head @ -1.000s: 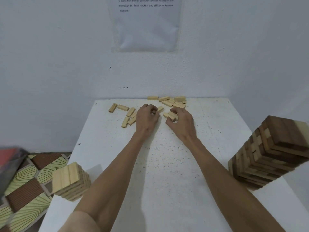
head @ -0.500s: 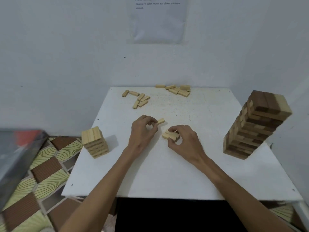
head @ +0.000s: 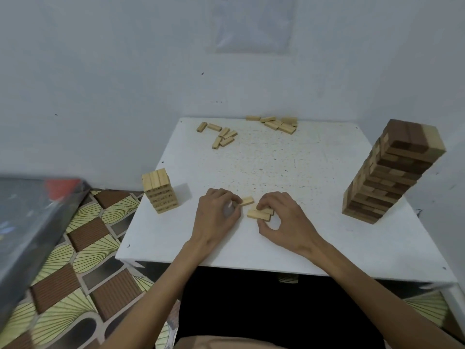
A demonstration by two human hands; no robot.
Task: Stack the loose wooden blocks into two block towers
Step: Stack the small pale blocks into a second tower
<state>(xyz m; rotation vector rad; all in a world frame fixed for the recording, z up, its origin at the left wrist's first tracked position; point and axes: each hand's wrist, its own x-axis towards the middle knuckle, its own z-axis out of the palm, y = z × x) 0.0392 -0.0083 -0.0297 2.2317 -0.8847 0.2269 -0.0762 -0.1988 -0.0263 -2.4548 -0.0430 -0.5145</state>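
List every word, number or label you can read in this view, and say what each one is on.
Nothing here can be read.
Paper sheet on the wall: faint print at its top edge, too blurred to read.
Short light-wood tower: dark marks on the block ends, too small to read.
Grey box at the left: a red patch, no legible text.

Plain white walls meeting in a corner, blurry paper sheet hanging up high, white speckled table tucked against them, brown-and-cream leaf-pattern floor off to the left.
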